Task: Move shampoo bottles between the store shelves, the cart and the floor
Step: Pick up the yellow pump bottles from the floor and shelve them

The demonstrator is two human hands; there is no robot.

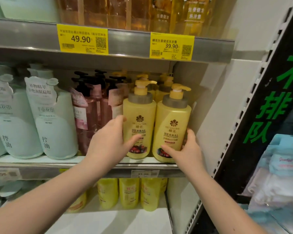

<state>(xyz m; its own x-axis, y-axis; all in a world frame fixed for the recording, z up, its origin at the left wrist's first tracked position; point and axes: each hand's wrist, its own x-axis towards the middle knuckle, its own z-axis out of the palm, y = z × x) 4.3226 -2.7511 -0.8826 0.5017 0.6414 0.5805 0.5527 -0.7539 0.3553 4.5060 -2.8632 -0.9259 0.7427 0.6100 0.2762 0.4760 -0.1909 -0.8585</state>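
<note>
Two yellow bottles stand just below the 39.90 tag (172, 46). My left hand (108, 141) wraps the left bottle (139, 122); my right hand (189, 149) clasps the right bottle (172, 125). Best, I judge: firm low grips, both kept upright and moved level together.

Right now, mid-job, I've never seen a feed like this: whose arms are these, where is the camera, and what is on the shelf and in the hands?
There is no machine here: these are a person's bare arms, seen from one camera worn on the head, looking forward and down. The left hand grips the left yellow pump bottle; the right hand grips the right yellow pump bottle beside it. Both bottles are upright at the front of the middle shelf. To their left stand pink bottles and pale green bottles. More yellow bottles stand one shelf below.
</note>
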